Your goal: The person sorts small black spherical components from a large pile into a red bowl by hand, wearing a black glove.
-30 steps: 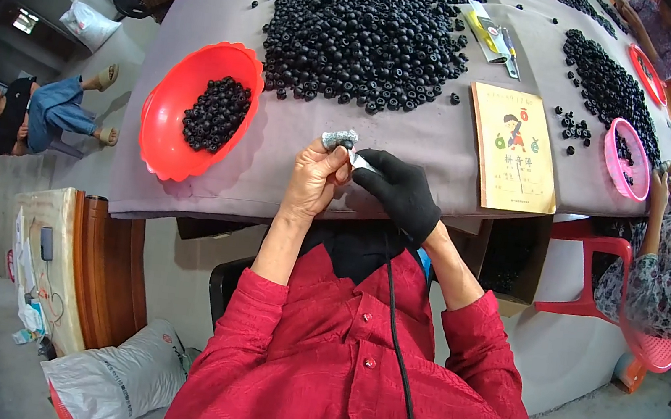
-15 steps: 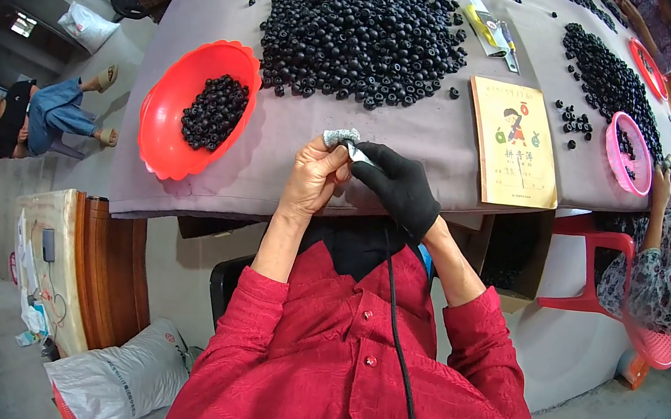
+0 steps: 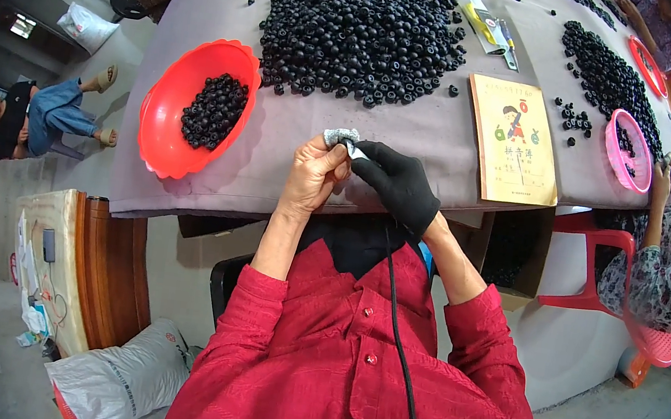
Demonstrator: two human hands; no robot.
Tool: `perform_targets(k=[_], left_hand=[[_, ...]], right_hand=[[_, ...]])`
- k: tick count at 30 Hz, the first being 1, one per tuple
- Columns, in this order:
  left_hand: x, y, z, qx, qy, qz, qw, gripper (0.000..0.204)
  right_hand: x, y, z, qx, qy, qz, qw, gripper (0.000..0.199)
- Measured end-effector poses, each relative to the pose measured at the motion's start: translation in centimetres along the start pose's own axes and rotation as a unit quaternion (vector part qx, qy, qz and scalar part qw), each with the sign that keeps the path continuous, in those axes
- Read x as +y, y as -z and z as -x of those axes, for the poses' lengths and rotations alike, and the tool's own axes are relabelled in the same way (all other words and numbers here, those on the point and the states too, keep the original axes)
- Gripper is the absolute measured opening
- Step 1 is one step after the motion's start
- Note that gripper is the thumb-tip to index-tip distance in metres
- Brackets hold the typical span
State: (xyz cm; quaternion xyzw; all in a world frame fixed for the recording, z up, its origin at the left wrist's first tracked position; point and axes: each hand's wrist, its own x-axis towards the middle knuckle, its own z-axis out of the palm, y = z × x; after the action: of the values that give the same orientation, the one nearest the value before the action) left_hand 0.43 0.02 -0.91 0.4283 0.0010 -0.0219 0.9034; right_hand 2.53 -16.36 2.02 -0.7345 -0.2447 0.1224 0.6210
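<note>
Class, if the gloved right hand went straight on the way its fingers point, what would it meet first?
The right hand points leftward, so it would probably first meet the left hand, where it pinches a small dark piece; any gap is unclear.

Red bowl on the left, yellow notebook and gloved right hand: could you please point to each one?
Red bowl [image 3: 161,115], head view: bare inner wall.
Yellow notebook [image 3: 514,143], head view: middle of the cover.
Gloved right hand [image 3: 401,188], head view: back of the hand.
</note>
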Motion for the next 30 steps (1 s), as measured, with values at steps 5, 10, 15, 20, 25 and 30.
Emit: perform_targets(k=[5,10,15,20,25,30], left_hand=[[0.01,-0.11,0.18,-0.011,-0.007,-0.008,1.0,0.018],[0.1,0.02,0.2,-0.01,-0.003,-0.023,1.0,0.017],[0.04,0.16,0.14,-0.005,0.0,-0.022,1.0,0.016],[0.13,-0.13,0.22,0.01,0.006,-0.037,0.999,0.015],[0.15,-0.12,0.15,0.015,0.014,-0.036,0.999,0.015],[0.17,-0.01,0.1,0.008,0.016,-0.041,0.999,0.015]], right_hand=[[0.08,-0.03,0.07,-0.004,-0.001,-0.016,1.0,0.033],[-0.55,0.12,0.03,-0.009,-0.02,-0.015,1.0,0.031],[-0.34,0.02,-0.1,-0.006,-0.02,-0.039,0.999,0.03],[-0.29,-0.06,-0.12,0.002,-0.026,-0.038,0.999,0.031],[0.02,-0.22,-0.17,0.011,-0.029,-0.063,0.998,0.031],[-0.19,0.02,-0.18,0.005,-0.039,-0.032,0.999,0.032]])
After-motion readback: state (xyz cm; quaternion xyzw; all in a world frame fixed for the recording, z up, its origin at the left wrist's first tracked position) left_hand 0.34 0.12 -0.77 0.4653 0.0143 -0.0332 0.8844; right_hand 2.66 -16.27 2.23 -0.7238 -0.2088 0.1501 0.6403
